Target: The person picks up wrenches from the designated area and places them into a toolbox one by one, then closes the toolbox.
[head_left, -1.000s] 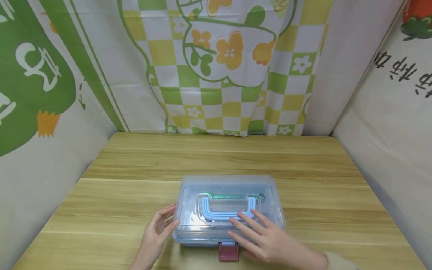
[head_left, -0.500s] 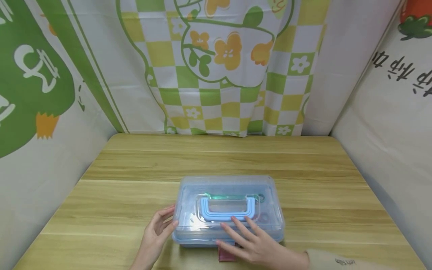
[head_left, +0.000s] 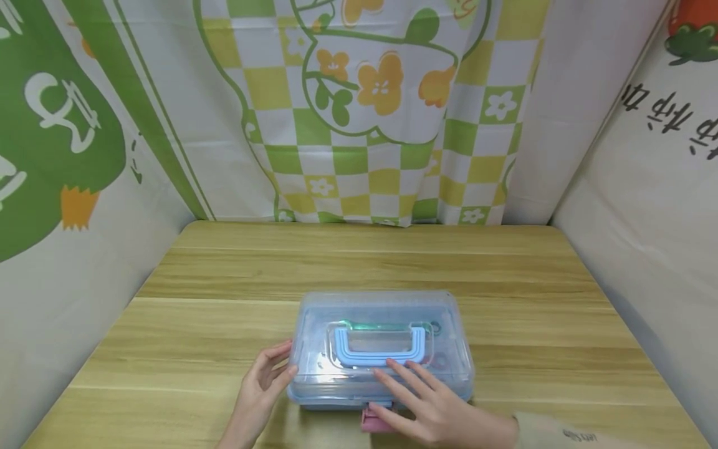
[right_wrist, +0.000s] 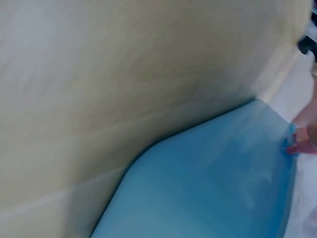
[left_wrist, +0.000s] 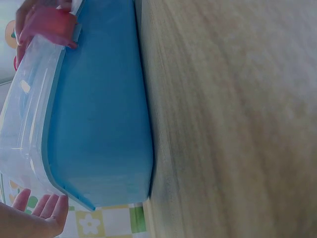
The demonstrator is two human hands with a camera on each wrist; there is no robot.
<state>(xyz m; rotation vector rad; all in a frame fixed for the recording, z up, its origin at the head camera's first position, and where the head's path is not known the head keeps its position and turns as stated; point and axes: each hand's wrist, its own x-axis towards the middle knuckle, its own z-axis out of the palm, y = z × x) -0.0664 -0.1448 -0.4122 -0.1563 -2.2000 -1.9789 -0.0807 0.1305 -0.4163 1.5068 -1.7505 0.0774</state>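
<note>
A storage box (head_left: 314, 393) with a clear lid, a blue base and a light-blue handle (head_left: 378, 358) sits on the table. A green item (head_left: 373, 327) shows through the lid. On the box's front is a pink latch (head_left: 374, 421), standing out from the box in the left wrist view. My left hand (head_left: 260, 380) rests against the box's left side with relaxed fingers. My right hand (head_left: 434, 405) lies over the front of the lid with its fingers extended, and its thumb touches the latch. The right fingers are mostly hidden in the right wrist view.
The wooden table (head_left: 224, 268) extends around the box. Behind it hangs a green and yellow checked curtain (head_left: 348, 156). Printed cloth stands along the left and right sides.
My right hand has moved left along the lid's front, its thumb coming to the latch. The latch has tilted upward. My left hand and the box have stayed in place.
</note>
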